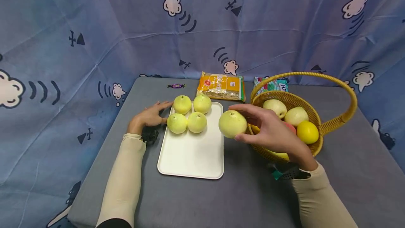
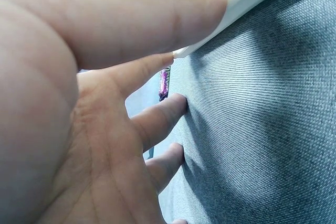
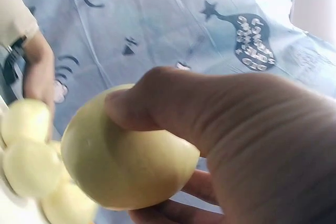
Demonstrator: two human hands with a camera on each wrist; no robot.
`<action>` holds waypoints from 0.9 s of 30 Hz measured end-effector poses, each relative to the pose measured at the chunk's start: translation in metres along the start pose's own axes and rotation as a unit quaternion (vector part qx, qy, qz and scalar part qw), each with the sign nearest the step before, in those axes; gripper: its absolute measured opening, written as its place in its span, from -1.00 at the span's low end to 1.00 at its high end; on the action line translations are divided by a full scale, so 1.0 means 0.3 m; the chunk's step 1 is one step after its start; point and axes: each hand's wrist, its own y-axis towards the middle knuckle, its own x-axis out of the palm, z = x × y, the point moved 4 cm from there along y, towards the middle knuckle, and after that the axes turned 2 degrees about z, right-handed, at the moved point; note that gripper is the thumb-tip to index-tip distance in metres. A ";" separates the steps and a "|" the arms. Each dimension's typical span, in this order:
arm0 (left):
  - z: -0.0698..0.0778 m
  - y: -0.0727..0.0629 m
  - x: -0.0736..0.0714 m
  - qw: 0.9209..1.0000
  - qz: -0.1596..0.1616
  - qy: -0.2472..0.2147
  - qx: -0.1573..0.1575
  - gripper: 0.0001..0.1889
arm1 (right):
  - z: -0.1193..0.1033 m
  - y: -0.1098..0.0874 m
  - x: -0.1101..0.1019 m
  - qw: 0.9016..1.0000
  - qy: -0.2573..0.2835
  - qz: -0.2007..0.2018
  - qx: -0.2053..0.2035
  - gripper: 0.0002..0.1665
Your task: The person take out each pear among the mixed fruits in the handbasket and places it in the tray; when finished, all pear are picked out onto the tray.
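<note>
My right hand (image 1: 269,126) grips a round yellow-green apple (image 1: 232,124), thumb on one side and fingers on the other. It holds the fruit above the tray's right edge, with the basket just behind the hand. In the right wrist view the thumb presses across the apple (image 3: 121,156). Several similar apples (image 1: 197,122) sit grouped at the far left of a white rectangular tray (image 1: 191,157). My left hand (image 1: 152,114) rests at the tray's left edge, fingers spread. In the left wrist view its thumb lies along the tray rim (image 2: 252,1), and other fingertips touch the grey tabletop.
A yellow wicker basket (image 1: 336,126) with a tall handle stands at right, holding pale apples (image 1: 296,116), a yellow fruit (image 1: 307,132) and a partly hidden red one. An orange noodle-like packet (image 1: 221,86), a purple-wrapped candy (image 1: 176,86) and a teal packet (image 1: 275,85) lie along the back.
</note>
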 end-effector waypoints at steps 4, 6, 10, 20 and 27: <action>0.001 -0.001 -0.001 1.000 -0.001 0.003 0.003 -0.10 | -0.002 0.058 0.085 0.999 0.017 -0.022 -0.018 -0.12; 0.001 0.000 -0.001 1.000 0.001 0.005 0.005 -0.10 | -0.004 0.084 0.128 0.999 0.025 -0.031 -0.028 -0.12; -0.003 0.002 0.001 1.000 0.003 0.009 0.007 -0.10 | 0.007 0.136 0.217 0.997 0.052 -0.044 -0.035 -0.13; -0.008 0.004 0.000 1.000 0.006 0.009 0.015 -0.11 | 0.059 0.221 0.432 0.989 0.130 -0.057 -0.031 -0.15; -0.006 0.000 -0.002 1.000 0.005 0.011 0.019 -0.11 | 0.078 0.244 0.547 0.987 0.142 -0.067 -0.033 -0.17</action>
